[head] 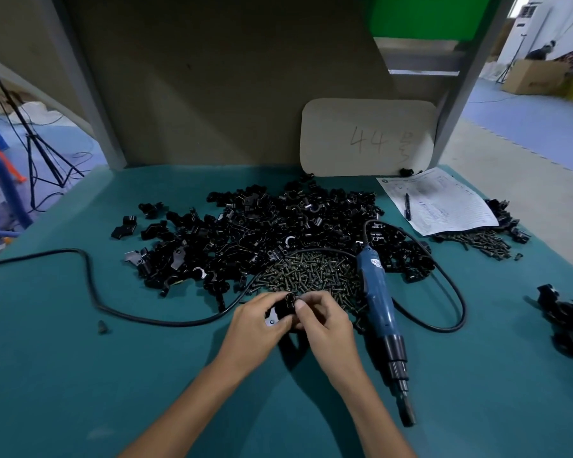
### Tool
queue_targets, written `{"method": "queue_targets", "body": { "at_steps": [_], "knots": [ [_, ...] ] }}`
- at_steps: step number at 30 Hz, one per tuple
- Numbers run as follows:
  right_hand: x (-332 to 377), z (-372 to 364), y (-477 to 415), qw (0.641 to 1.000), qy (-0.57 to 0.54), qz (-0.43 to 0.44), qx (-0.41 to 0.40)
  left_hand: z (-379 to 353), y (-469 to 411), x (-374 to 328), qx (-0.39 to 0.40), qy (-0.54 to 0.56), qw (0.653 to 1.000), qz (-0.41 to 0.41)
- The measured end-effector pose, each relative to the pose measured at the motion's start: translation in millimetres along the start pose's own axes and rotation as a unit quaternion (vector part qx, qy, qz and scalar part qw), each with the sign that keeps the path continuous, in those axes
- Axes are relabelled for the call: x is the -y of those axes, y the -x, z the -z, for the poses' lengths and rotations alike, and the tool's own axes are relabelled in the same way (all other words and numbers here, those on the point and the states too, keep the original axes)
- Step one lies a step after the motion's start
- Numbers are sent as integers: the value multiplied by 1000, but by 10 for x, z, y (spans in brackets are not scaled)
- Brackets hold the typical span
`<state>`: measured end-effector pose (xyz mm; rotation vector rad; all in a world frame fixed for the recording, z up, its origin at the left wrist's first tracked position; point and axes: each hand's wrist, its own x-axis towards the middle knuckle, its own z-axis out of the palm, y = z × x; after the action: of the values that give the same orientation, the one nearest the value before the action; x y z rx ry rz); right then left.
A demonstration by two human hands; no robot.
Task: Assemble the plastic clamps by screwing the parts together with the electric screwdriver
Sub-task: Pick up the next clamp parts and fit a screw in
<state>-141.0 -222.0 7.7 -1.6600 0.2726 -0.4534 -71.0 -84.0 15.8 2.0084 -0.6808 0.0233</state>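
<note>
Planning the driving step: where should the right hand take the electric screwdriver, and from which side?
The blue barrel of the electric screwdriver, from above. It lies flat, bit toward the person, top exposed; the screw pile crowds its left and its cord loops on the right.

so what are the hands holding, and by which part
One black plastic clamp, shared: left hand grips its left side, right hand pinches its right side. The screwdriver lies unheld.
</note>
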Motion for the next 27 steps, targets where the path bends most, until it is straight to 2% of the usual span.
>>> {"method": "queue_targets", "body": {
  "at_steps": [6, 10, 15, 21, 27],
  "knots": [
    [34, -14, 17, 1000, 10, 14, 26, -2, -2, -1, 4, 16, 1000, -7],
    [46, 13, -14, 996, -84, -32, -29, -2, 12, 23, -12, 50, 999, 13],
    [9, 15, 11, 1000, -18, 2, 0, -6, 19, 28, -8, 79, 997, 10],
    [8, 48, -4, 999, -40, 11, 17, 11, 28, 19, -16, 80, 997, 16],
    [1, 59, -8, 999, -48, 11, 23, 15, 25, 24, 2, 128, 992, 21]
  ]
}}
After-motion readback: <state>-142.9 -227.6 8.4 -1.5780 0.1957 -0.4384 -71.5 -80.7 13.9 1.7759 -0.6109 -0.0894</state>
